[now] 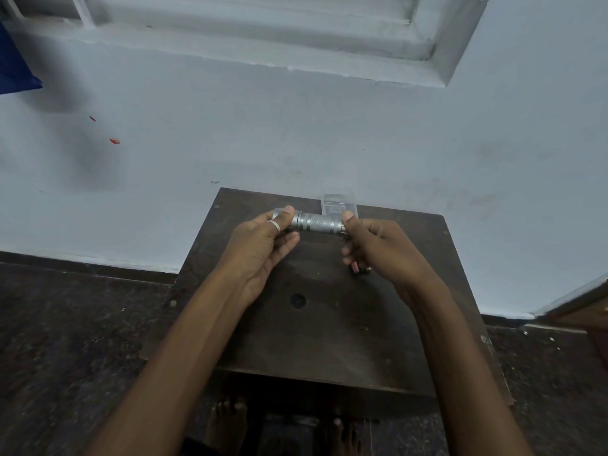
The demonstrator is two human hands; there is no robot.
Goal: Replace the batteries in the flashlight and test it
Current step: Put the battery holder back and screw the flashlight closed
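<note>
A silver metal flashlight (317,222) with a knurled barrel lies crosswise in the air above the far part of a dark wooden table (329,324). My left hand (263,245), wearing a ring on the thumb, grips its left end. My right hand (381,248) pinches its right end with thumb and fingers. Under my right hand, small reddish batteries (359,268) lie on the table, partly hidden by the fingers.
A clear plastic case (339,205) stands at the table's far edge against the pale blue wall. A round hole (298,300) marks the tabletop's middle. Dark speckled floor surrounds the table, and bare feet (230,419) show below its near edge.
</note>
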